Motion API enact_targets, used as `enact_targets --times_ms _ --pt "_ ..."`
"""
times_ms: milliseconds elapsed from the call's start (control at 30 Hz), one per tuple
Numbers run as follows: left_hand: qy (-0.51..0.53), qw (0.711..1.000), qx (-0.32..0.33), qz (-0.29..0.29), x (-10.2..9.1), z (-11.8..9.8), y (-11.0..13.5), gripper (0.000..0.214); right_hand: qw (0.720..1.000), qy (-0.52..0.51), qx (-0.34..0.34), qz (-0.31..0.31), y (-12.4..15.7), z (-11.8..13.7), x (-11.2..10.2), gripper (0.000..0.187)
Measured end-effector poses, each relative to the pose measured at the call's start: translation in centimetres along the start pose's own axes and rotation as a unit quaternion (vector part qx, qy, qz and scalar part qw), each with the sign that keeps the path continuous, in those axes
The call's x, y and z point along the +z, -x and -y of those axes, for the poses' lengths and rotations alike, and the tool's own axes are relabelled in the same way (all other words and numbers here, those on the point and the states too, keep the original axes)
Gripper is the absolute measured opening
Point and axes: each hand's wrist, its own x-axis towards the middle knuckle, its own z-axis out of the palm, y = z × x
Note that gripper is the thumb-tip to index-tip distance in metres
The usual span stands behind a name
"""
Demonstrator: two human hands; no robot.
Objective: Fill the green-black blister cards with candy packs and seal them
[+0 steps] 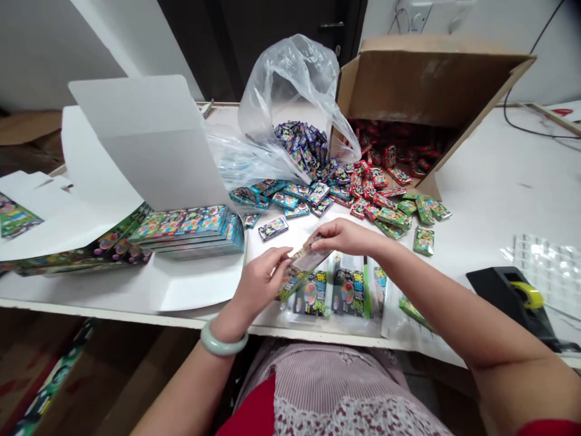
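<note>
Packet (303,257) | held between left hand (261,281) and right hand (342,237)

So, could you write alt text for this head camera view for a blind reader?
The left hand, wearing a pale green bangle, and right hand handle a clear plastic sleeve over a white table. Small colourful packets lie scattered beyond, near a brown cardboard box.
</note>
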Motion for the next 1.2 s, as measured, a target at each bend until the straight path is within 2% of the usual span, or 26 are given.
enact_targets --times_ms 67,167,300,367,433,500,533,567,600,667,700,733,800,833,867,900,933,1067,1133,1200 --pt "-0.071 0.997 0.025 -0.001 0.8 -1.0 0.2 0.032 0.999 -0.004 -0.013 -0.040 1.1 -0.1 0.0 0.023" --pt "-0.131 0.990 0.044 0.014 2.2 -2.0 0.5 0.036 0.998 -0.012 -0.039 -0.040 2.5 -0.5 -0.1 0.024" --pt "-0.117 0.990 0.068 0.028 3.1 -1.9 0.5 0.034 0.999 -0.029 -0.027 -0.026 3.6 -0.6 0.2 0.031" --pt "-0.083 0.995 0.057 0.023 3.1 -1.4 0.4 0.032 0.998 -0.003 -0.022 -0.051 3.9 -0.6 0.6 0.034" --pt "-0.025 1.000 0.014 0.002 2.8 -1.0 0.4 0.029 0.983 0.063 -0.048 -0.165 4.3 -0.6 1.3 0.032" --pt "0.056 0.996 -0.056 -0.040 2.5 -0.7 0.3 0.027 0.936 0.115 -0.088 -0.320 4.7 -1.1 2.2 0.038" --pt "0.102 0.989 -0.091 -0.060 2.4 -0.7 0.3 0.026 0.920 0.112 -0.098 -0.364 4.9 -1.5 2.7 0.046" --pt "0.151 0.978 -0.122 -0.074 2.3 -0.8 0.2 0.025 0.922 0.085 -0.097 -0.364 5.1 -1.9 3.2 0.054" --pt "0.202 0.965 -0.147 -0.081 2.3 -0.9 0.1 0.025 0.941 0.040 -0.084 -0.325 5.2 -2.5 3.9 0.057" --pt "0.310 0.928 -0.192 -0.071 2.6 -1.4 -0.3 0.025 0.976 -0.067 -0.040 -0.205 5.1 -3.5 5.1 0.049" --pt "0.369 0.902 -0.217 -0.061 2.8 -1.7 -0.5 0.025 0.980 -0.108 -0.015 -0.164 4.9 -3.9 5.7 0.041" --pt "0.428 0.869 -0.243 -0.051 3.1 -1.9 -0.7 0.026 0.979 -0.135 0.006 -0.150 4.7 -4.2 6.2 0.035" --pt "0.531 0.794 -0.293 -0.033 3.7 -2.2 -1.0 0.030 0.970 -0.159 0.032 -0.179 4.3 -4.6 6.8 0.029" --pt "0.567 0.763 -0.308 -0.030 4.0 -2.3 -1.1 0.032 0.966 -0.164 0.035 -0.197 4.1 -4.7 7.0 0.029" --pt "0.589 0.744 -0.314 -0.029 4.2 -2.3 -1.0 0.034 0.961 -0.172 0.032 -0.213 3.9 -4.7 7.0 0.028" --pt "0.596 0.740 -0.312 -0.027 4.3 -2.3 -0.9 0.035 0.956 -0.183 0.029 -0.228 3.8 -4.8 6.9 0.026" --pt "0.591 0.747 -0.305 -0.020 4.4 -2.3 -0.6 0.036 0.949 -0.194 0.027 -0.246 3.8 -4.9 6.8 0.026" --pt "0.538 0.788 -0.296 0.049 4.5 -2.3 1.2 0.036 0.923 -0.162 0.026 -0.348 3.7 -5.5 6.5 0.025" --pt "0.551 0.773 -0.311 0.047 4.8 -2.4 2.1 0.033 0.914 -0.131 0.024 -0.383 3.5 -5.9 6.7 0.026" --pt "0.591 0.736 -0.329 0.034 5.1 -2.4 2.6 0.035 0.910 -0.142 0.020 -0.389 3.2 -6.1 6.9 0.030"
